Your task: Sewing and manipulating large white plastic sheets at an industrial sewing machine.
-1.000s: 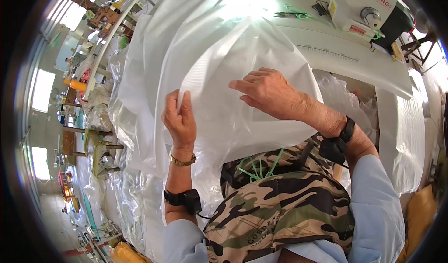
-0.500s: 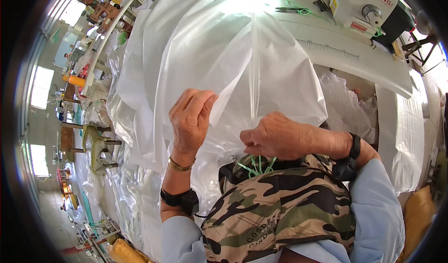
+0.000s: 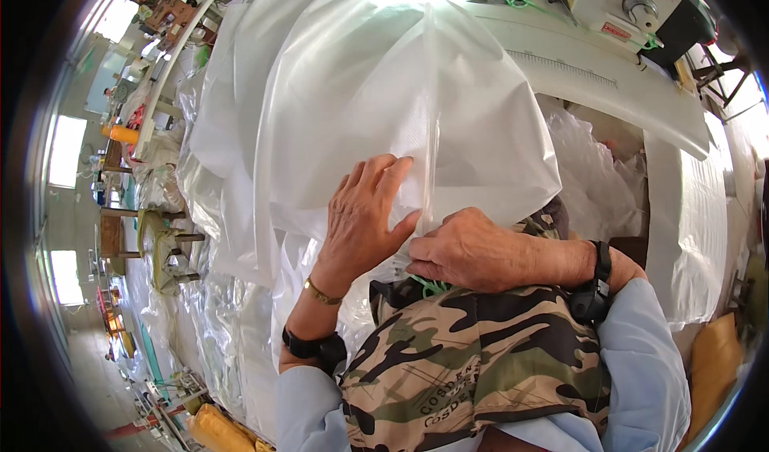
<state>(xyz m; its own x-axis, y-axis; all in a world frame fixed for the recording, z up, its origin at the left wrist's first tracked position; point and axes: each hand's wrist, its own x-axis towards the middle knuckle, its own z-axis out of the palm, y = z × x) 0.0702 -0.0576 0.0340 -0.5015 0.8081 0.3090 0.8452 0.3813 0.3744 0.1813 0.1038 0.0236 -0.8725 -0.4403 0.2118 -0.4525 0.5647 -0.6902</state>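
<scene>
A large translucent white plastic sheet [image 3: 344,115] drapes from the lit machine bed toward my lap. A narrow folded seam [image 3: 430,123] runs down its middle. My left hand [image 3: 364,211] lies on the sheet just left of this seam, its fingers stretched out and the thumb apart. At the seam's near end, my right hand [image 3: 473,252] is closed with fingers curled, gripping the sheet; the fingertips and the pinched edge are partly hidden. Green ties [image 3: 432,285] show just below the right hand, against my camouflage apron [image 3: 481,348].
A white sewing machine [image 3: 617,3] stands at the far right, with green-handled scissors [image 3: 513,2] on its table. A ruler scale [image 3: 565,67] marks the table's near edge. Crumpled clear plastic [image 3: 597,163] lies below it. A stool [image 3: 156,248] stands at left among more plastic.
My left hand has moved right, from a raised pinch at a fold to lying with spread fingers beside the seam. The fold has flattened. My right hand stays near the seam's end.
</scene>
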